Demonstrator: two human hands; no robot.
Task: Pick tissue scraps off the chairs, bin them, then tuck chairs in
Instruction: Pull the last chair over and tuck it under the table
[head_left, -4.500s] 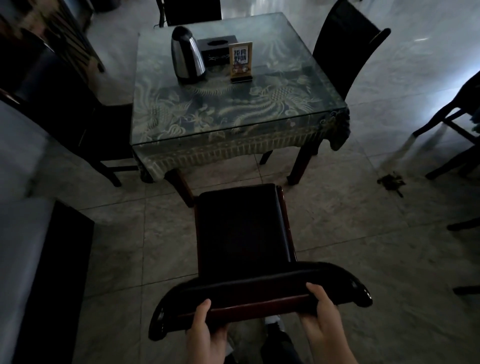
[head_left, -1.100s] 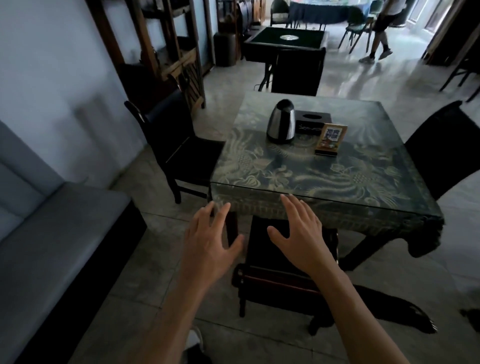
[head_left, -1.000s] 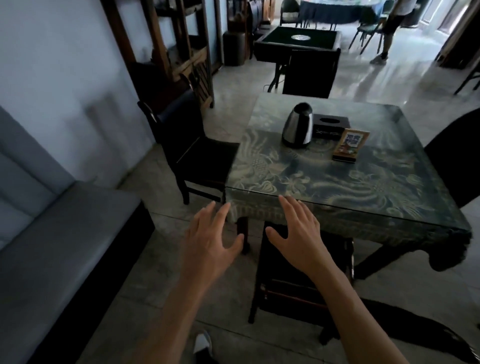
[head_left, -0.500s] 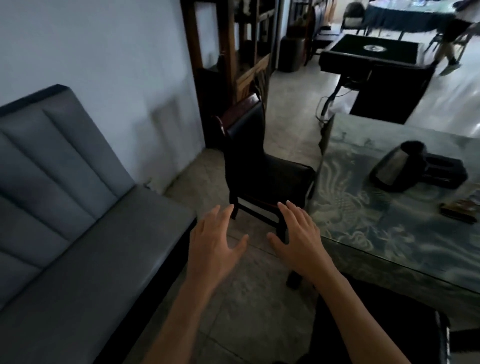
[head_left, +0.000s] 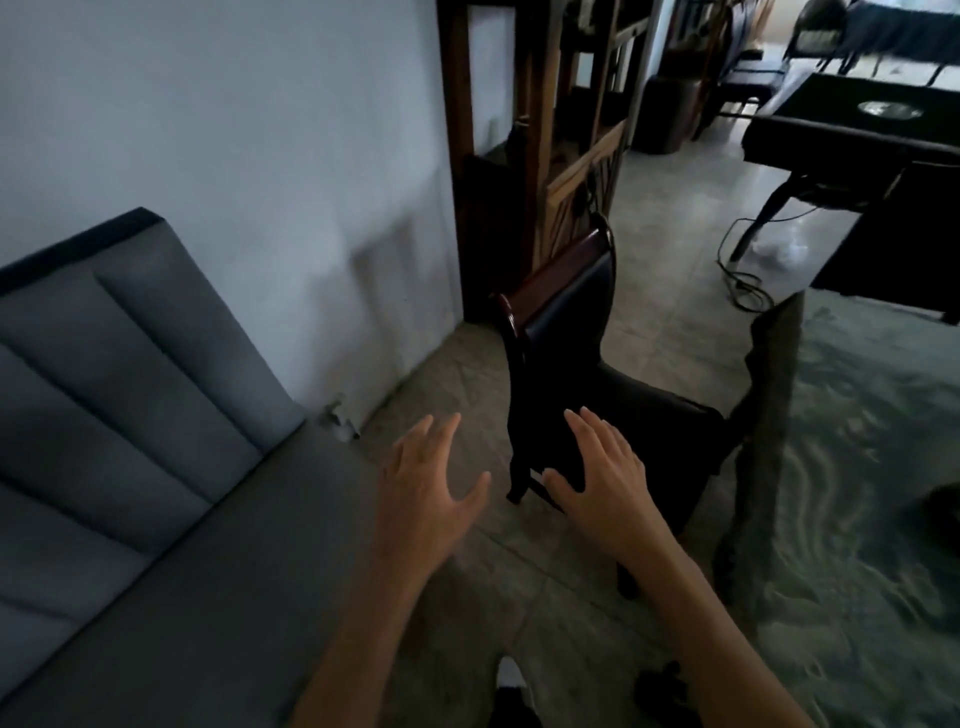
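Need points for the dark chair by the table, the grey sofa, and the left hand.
dark chair (head_left: 569, 312), head view, on the padded backrest.
grey sofa (head_left: 171, 561), head view, on the seat cushion.
left hand (head_left: 423, 491), head view, on the back of the open hand.

Dark chair (head_left: 597, 395) w/ black padded seat and back, reddish-brown glossy wood frame; curved top rail ends in a small scroll. Stands upright on the tiled floor, seen from its side, back toward the wall, seat facing the glass-topped surface (head_left: 872, 467) at right. Seat front reaches approx. to the surface's edge, most of seat not under it. Rear leg visible at lower left of frame; front leg partly hidden. Seat pad appears bare, though the view is dim and blurred.
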